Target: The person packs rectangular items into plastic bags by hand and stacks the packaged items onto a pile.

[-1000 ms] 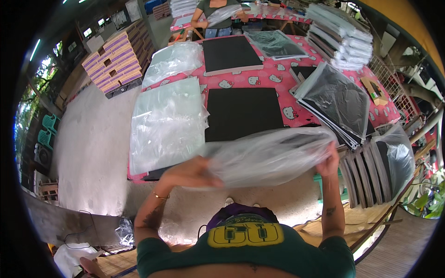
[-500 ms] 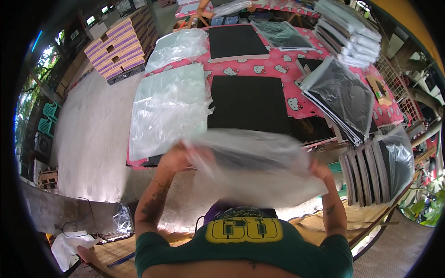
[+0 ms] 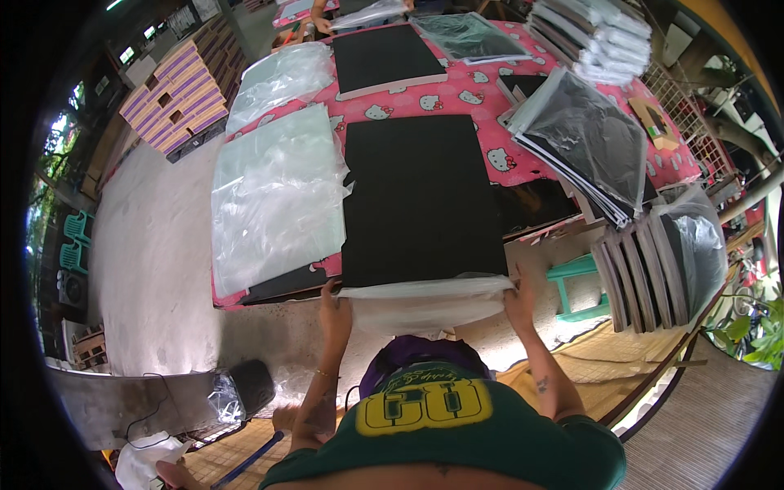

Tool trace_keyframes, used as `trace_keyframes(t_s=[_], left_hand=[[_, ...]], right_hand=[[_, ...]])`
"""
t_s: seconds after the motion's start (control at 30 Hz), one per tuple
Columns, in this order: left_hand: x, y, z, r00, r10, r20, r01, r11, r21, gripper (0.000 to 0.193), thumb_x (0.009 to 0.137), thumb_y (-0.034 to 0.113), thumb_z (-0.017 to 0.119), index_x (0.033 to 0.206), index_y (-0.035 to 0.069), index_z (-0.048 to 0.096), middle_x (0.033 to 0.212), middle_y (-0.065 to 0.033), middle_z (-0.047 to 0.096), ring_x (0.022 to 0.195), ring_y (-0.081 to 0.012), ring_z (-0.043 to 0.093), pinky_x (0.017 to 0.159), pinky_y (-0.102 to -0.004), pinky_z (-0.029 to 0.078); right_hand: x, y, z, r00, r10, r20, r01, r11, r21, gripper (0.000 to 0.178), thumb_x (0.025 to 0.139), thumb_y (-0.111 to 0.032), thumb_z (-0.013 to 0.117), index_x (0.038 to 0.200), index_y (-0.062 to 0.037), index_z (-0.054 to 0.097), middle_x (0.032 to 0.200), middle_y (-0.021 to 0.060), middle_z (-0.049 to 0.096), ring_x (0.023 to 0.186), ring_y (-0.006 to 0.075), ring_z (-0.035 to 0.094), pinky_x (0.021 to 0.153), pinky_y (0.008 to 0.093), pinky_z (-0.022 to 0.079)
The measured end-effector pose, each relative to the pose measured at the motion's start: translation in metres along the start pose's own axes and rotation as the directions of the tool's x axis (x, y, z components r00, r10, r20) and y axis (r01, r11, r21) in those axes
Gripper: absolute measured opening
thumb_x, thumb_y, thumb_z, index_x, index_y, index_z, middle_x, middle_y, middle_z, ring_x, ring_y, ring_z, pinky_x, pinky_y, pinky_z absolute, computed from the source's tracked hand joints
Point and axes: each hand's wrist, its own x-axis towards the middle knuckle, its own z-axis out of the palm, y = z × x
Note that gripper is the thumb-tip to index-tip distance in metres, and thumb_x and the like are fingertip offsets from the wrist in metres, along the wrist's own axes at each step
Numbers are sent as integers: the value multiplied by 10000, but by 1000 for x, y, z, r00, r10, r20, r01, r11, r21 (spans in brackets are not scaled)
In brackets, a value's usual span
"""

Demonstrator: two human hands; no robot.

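A clear plastic bag (image 3: pixel 425 306) hangs bunched along the near edge of a large black board (image 3: pixel 420 196) on the table. My left hand (image 3: pixel 335 312) grips the bag at its left corner, fingers closed. At the right corner my right hand (image 3: pixel 519 304) is closed on the same bag. The bag's upper edge meets the board's near edge; whether it goes around the board I cannot tell. To the left lies a pile of clear plastic bags (image 3: pixel 278 196).
Another black stack (image 3: pixel 388 59) sits farther back on the pink table cover (image 3: pixel 408 106). Bagged black boards (image 3: pixel 584 139) lie at right, with more standing upright (image 3: pixel 641 273) beside the table. A co-worker's hand (image 3: pixel 320 23) handles plastic at the far end. Boxes (image 3: pixel 184 86) are piled at left.
The bag has come down from in front of me to the black board's near edge, collapsing into a narrow bunch. Both hands have moved inward with it.
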Motion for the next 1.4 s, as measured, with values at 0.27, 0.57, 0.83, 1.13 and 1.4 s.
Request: trace_keyframes(t_s=[0.27, 0.57, 0.83, 1.13, 1.4], left_hand=[[-9, 57, -26, 981, -108, 159, 118, 992, -53, 363, 819, 110, 572, 1171, 29, 541, 719, -105, 650, 626, -185, 610, 575, -319, 462], [81, 179, -138, 948, 282, 150, 101, 181, -978, 286, 928, 173, 485, 1176, 36, 520, 1170, -101, 552, 1049, -184, 532, 906, -305, 427], [278, 254, -85, 879, 442, 177, 200, -5, -980, 256, 919, 109, 531, 1173, 111, 558, 978, -33, 635, 806, -100, 604, 894, -427, 457], [285, 54, 50, 907, -32, 419, 421, 60, -905, 106, 897, 112, 566, 975, 43, 582, 803, -21, 582, 734, -135, 544, 714, -319, 434], [274, 97, 105, 906, 421, -37, -406, 843, -354, 260, 904, 171, 566, 1047, -44, 595, 821, -18, 539, 746, -70, 467, 640, -233, 408]], right_hand=[[-13, -62, -25, 986, 156, -61, -113, 890, 442, 291, 793, 26, 549, 1075, -23, 599, 761, 81, 610, 661, 127, 580, 554, 287, 450], [48, -197, -150, 828, -558, 51, -87, -39, 995, 784, 861, -302, 587, 1473, -93, 144, 1375, 103, 434, 1252, 263, 429, 1083, 446, 302], [213, -296, -113, 983, -183, 17, -46, -156, 987, 168, 933, -180, 528, 1071, -107, 588, 945, -22, 632, 881, 129, 578, 852, 404, 435], [265, -77, 50, 957, 92, 276, -258, -166, 952, 75, 903, -196, 576, 927, -142, 623, 828, -3, 640, 741, 159, 572, 737, 355, 459], [227, -83, 13, 899, -135, -417, 320, 851, 415, 392, 868, -241, 650, 1166, 1, 571, 1093, 93, 597, 1018, 168, 514, 885, 315, 409]])
